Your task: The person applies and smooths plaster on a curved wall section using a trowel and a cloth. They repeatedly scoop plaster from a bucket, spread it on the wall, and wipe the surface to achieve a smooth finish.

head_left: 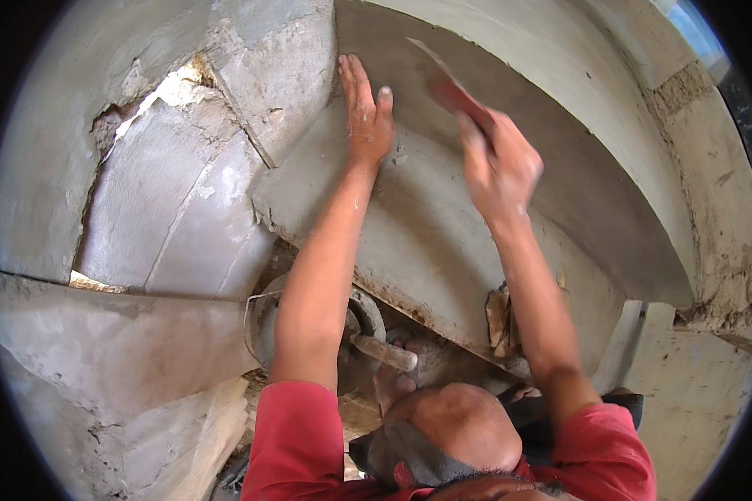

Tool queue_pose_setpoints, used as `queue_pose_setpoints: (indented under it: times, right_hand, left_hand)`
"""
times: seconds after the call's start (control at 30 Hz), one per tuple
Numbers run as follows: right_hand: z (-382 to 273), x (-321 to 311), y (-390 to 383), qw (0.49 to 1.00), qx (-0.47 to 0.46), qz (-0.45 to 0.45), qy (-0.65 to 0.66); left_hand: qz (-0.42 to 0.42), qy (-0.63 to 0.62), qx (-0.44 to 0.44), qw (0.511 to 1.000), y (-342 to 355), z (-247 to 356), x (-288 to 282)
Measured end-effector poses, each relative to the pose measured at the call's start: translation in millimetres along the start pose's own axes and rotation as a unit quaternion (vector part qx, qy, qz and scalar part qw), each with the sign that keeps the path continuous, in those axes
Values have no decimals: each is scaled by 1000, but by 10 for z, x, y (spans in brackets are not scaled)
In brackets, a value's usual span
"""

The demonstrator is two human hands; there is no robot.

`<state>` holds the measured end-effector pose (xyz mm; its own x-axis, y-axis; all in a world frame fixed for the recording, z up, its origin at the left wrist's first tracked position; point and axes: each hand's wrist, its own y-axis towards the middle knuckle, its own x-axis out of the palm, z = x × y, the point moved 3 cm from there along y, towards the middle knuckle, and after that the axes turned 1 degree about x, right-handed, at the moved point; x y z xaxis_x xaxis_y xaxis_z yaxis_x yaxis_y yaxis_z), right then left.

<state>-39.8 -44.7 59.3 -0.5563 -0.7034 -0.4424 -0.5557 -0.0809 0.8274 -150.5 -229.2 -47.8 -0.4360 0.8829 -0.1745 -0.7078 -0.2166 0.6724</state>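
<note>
Nearest, a wooden handle [384, 352] juts beside a bucket [374, 311], below the grey ledge [426, 230]. Beyond, the left hand [368, 125] is open, fingers nearly together, thumb apart, laid against the plaster. The right hand [501, 163], blurred, is closed around a red tool [459, 98], at the curved wall [560, 154]; whether its blade touches, I cannot tell.

The single head-worn fisheye camera looks down and ahead from close by, taking in the left hand [366, 121] toward twelve o'clock and right hand [505, 163] toward two.
</note>
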Motion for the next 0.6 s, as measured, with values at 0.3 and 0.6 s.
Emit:
queue_pose_setpoints:
  times: [0.3,0.6]
  right_hand:
    - [110,164,88,976,192,103,13]
    - [-170,785,365,997,-53,4,-55]
  left_hand:
    - [-20,0,-38,999,-4,-38,-16]
    - [-23,-22,-9,999,12,-34,-17]
